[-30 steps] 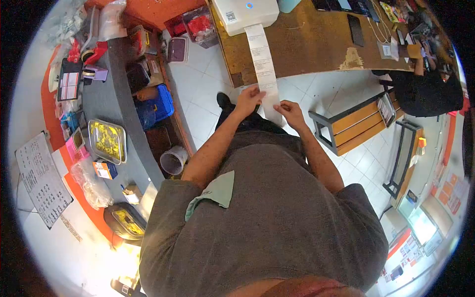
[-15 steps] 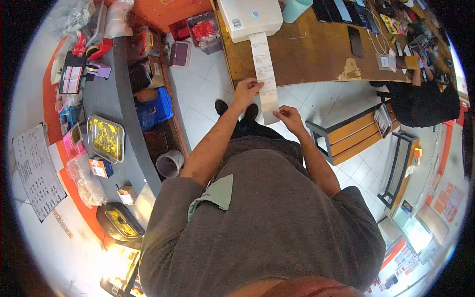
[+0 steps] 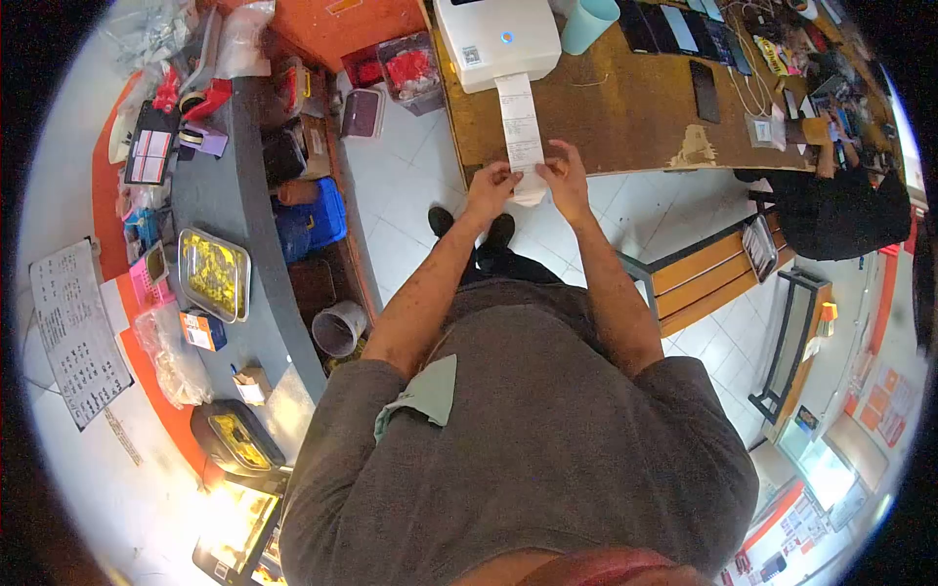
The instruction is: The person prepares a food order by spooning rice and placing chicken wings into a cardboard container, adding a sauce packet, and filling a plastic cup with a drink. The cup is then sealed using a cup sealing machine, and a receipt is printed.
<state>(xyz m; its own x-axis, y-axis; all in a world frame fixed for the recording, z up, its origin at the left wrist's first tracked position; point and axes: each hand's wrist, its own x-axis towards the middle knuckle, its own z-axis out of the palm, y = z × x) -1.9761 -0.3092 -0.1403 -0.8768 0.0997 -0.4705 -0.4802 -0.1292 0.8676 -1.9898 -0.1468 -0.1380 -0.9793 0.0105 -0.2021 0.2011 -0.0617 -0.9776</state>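
A long white printed paper strip [image 3: 522,127] comes out of the front of a white printer [image 3: 500,44] and hangs past the table edge. My left hand [image 3: 489,190] pinches its left side near the lower end. On the other side, my right hand [image 3: 564,184] grips the right edge at about the same height. The strip's end looks folded up between my two hands, its tip showing just below the fingers. A small light glows on top of the printer.
The brown table [image 3: 625,137] bears a light blue cup [image 3: 589,24], a dark phone [image 3: 703,91] and cables. A wooden bench [image 3: 703,278] stands at right, near another person in black [image 3: 845,210]. At left, a grey counter [image 3: 249,176] holds a tray of yellow pieces [image 3: 214,274].
My right hand has moved up and inward, level with my left. The hanging end of the strip has come up with it and now looks folded.
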